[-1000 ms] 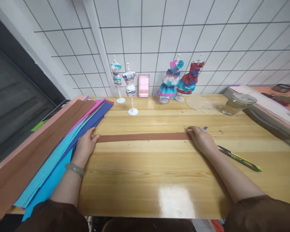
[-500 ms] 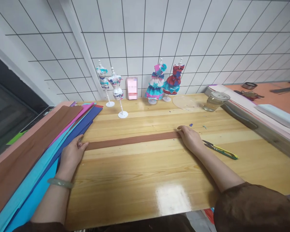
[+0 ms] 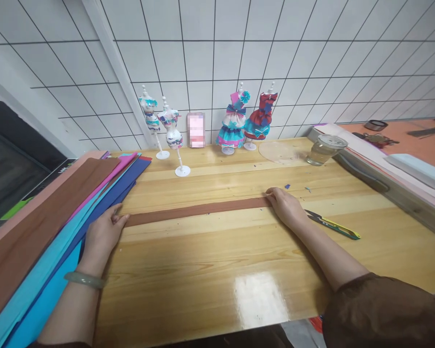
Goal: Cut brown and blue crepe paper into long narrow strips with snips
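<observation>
A long, narrow brown strip (image 3: 195,210), of paper or fabric, lies stretched flat across the wooden table (image 3: 188,290). My left hand (image 3: 105,232) pinches its left end between thumb and fingers, beside a stack of coloured sheets (image 3: 58,208). At the other end, my right hand (image 3: 284,204) is closed over the strip with fingertips pressed down; they cover its tip. Just right of that wrist lies a pair of yellow-and-green thread snips (image 3: 333,226). Small blue scraps (image 3: 287,186) sit beyond my right hand.
Several miniature dress forms stand along the tiled wall, two with wrapped scraps (image 3: 172,128) and two in ruffled dresses (image 3: 232,125). A phone (image 3: 196,130) leans between them. A lidded glass (image 3: 324,150) stands at the back right, next to a clear-edged board (image 3: 384,193).
Both hands keep their hold on the strip, which stays nearly in place. The view has shifted slightly, and my left hand appears a little further left.
</observation>
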{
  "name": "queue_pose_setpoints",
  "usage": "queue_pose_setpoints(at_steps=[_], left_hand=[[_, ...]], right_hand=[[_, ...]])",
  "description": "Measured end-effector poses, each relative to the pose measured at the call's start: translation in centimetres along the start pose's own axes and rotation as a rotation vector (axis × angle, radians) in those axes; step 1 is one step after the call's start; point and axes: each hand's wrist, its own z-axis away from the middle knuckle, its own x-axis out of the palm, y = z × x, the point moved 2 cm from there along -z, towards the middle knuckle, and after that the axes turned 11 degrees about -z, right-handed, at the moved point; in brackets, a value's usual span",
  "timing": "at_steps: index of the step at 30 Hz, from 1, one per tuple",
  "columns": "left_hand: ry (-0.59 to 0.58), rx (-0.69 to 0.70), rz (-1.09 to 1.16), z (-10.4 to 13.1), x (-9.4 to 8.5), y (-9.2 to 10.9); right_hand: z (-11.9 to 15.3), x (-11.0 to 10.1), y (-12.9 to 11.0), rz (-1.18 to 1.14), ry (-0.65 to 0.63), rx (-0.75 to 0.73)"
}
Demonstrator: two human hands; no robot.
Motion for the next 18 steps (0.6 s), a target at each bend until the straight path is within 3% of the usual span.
queue_pose_setpoints(at_steps=[5, 10, 14, 18], left_hand=[[-0.008, 0.037, -0.016, 0.1, 0.1, 0.0], [0.145, 0.138, -0.325, 1.9, -1.0, 2.4], [0.216, 0.383, -0.447, 3.2, -1.7, 5.0], [0.196, 0.659, -0.465, 3.2, -1.9, 4.9]], right_hand=[[0.0, 0.0, 0.3, -0.01, -0.002, -0.023], [0.5, -1.0, -1.6, 0.223, 0.026, -0.175], [0.3, -1.5, -4.4, 0.374, -0.1, -0.4], [-0.2, -0.7, -5.2, 0.477, -0.206, -0.657]])
